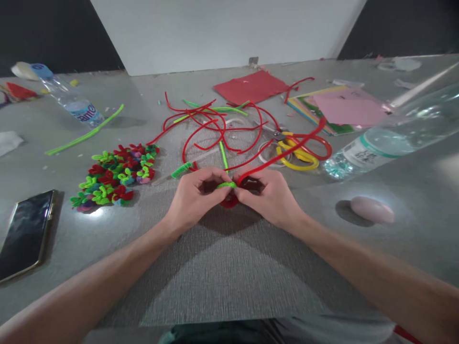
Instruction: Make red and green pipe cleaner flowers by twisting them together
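Left hand (204, 193) and right hand (264, 195), fingertips nearly meeting above the worktop (215, 267). Each grip is closed in a pinch on the green-and-red pipe-cleaner piece (227, 185), which lies between them; its red length (283, 155) extends over the right hand toward the yellow-handled scissors (299, 153).

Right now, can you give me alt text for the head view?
Two bare hands, left and right, pinch a green and red pipe-cleaner piece above a gray table. Beyond lie loose red stems and scissors; to the left, small fuzzy flowers and a phone.
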Tool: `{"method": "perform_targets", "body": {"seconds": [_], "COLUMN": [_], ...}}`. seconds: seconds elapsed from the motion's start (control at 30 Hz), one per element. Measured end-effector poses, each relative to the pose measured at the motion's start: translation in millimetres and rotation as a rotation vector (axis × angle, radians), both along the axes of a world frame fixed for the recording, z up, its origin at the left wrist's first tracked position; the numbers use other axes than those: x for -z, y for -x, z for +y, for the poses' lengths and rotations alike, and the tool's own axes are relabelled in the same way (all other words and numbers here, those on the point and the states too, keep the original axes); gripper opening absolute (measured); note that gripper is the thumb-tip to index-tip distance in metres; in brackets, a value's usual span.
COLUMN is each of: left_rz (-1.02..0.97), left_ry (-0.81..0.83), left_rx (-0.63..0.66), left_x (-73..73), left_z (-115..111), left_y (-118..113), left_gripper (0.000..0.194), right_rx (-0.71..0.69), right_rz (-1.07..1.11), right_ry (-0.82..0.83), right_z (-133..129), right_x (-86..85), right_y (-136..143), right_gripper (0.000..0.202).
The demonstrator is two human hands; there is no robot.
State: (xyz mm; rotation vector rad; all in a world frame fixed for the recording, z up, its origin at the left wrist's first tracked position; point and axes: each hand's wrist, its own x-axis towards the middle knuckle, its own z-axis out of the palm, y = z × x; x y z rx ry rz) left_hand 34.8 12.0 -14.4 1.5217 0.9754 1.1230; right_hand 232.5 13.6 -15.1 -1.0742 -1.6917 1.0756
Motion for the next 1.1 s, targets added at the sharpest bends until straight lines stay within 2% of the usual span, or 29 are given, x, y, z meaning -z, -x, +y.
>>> {"method": "perform_targets", "body": {"seconds": [0.2, 0.43, 0.57, 0.83, 1.1], "left_rz": [0.012, -0.006, -0.004, 0.036, -0.015], "left_ry": [0.042, 0.065, 0.034, -0.059, 0.004], "left_rx": [0.003, 0.027, 0.056, 0.015, 0.033], "left_x": [-3.1, -4.3, -3.2, -0.2, -1.9], "left_z": [-1.1, -0.1, -0.4, -2.1, 1.4], "left_y": [-0.3, -1.8, -1.4, -0.4, -0.4], "left_gripper": [0.008, 0.006, 0.008, 0.009, 0.006], "right_rx": [-0.022, -0.053, -0.050, -0.050, -0.047], "right_rz": [0.013, 0.029, 0.015, 0.001, -0.018], "right_ry": [-0.010, -0.006, -0.015, 0.009, -0.063], "right_z": [-0.4, 0.4, -0.3, 0.4, 1.3], "right_x": [-6.6, -4.1, -2.8, -6.4, -1.6], "right_y": [0.7, 0.5, 0.0, -0.4, -1.3], "right_gripper": [0.011, 0.012, 0.013, 0.010, 0.011]}}
